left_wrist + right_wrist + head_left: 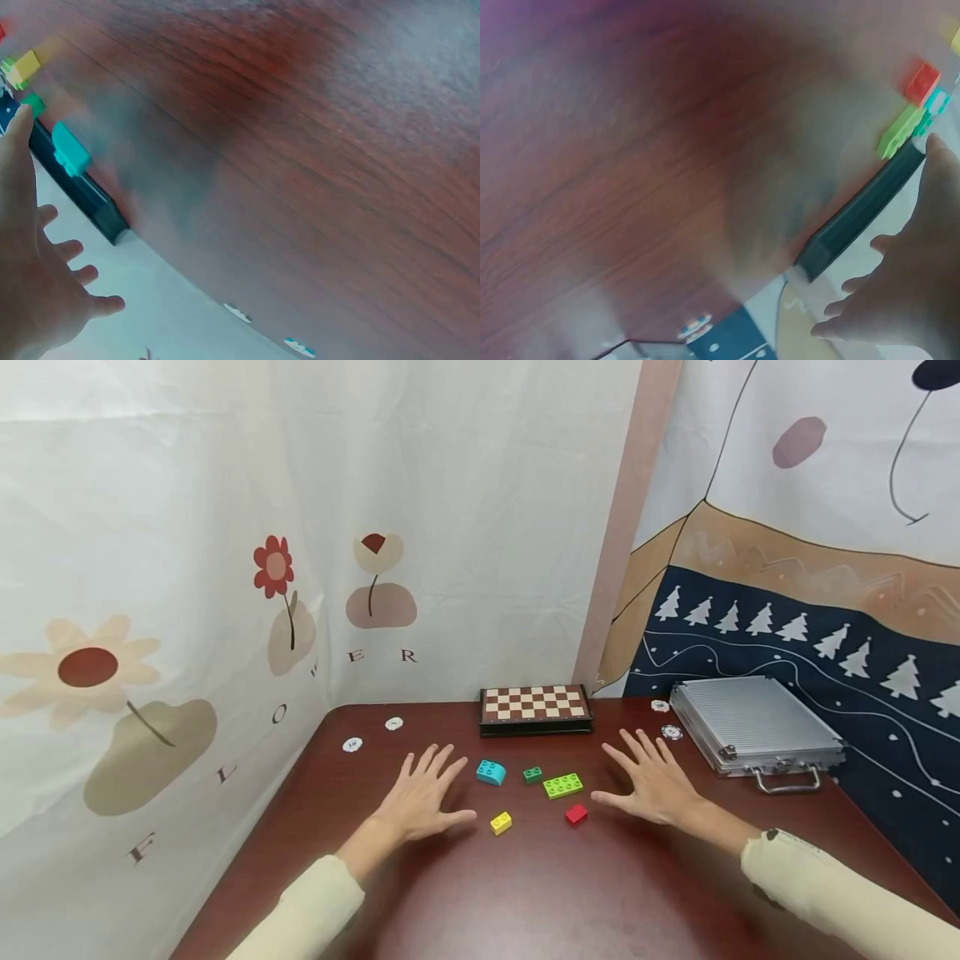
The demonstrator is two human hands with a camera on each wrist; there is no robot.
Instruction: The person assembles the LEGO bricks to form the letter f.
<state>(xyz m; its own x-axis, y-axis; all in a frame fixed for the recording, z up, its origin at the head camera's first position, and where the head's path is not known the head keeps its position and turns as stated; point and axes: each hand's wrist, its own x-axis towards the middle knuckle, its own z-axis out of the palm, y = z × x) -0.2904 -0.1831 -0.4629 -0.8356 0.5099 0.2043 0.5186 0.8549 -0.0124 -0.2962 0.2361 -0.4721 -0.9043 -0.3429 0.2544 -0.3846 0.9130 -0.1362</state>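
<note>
The dark red table [540, 893] carries everything. At about 2 o'clock from its middle lies a closed metal case [753, 722], handle toward the person; at 12 o'clock sits a folded chessboard [535, 708].

Both hands hover palm-down with fingers spread and slack, holding nothing: the left hand [422, 793] at 9 o'clock of the bricks, the right hand [654, 781] at 3 o'clock.

Between them lie five small bricks, apart from one another: a light green brick [563, 785] and a blue brick [491, 772] toward 12, a small green brick [532, 773] between those two, and a yellow brick [501, 822] and a red brick [576, 813] toward 6.

Judged from this, a sweeping hand could scatter the loose bricks. The right hand's fingertips are also near a chip [672, 732] at their 1 o'clock, and could knock it.
</note>
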